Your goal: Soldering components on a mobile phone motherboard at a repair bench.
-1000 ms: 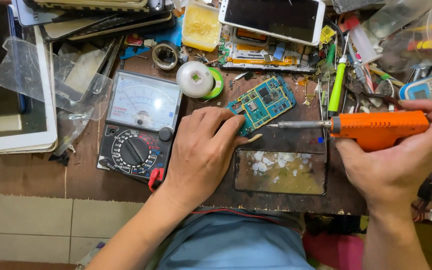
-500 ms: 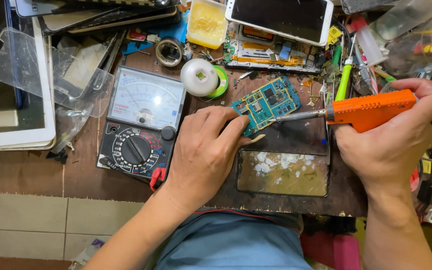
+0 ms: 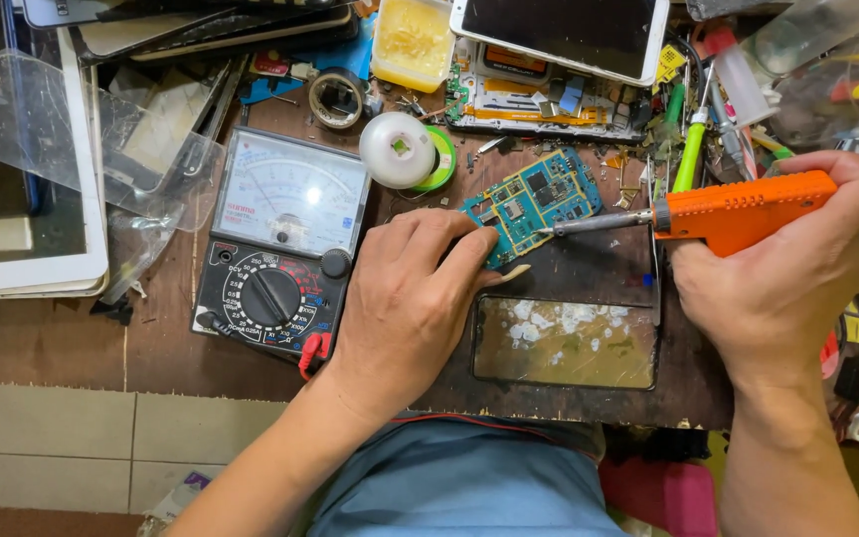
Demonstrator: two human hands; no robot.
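at the near edge of a cluttered wooden desk (image 3: 72, 348), a person's left hand (image 3: 405, 298) lies palm down, its fingertips pinning the lower left edge of a blue-green circuit board (image 3: 539, 199). the right hand (image 3: 787, 268) is wrapped tight around an orange soldering iron (image 3: 738, 211), whose metal tip rests on the board's right side. the board sits between the two hands, just above a cracked glass panel (image 3: 564, 343). left of the left hand lies an analogue multimeter (image 3: 280, 254); beyond the board are a white solder reel (image 3: 397, 149) and a white-framed phone (image 3: 559, 35).
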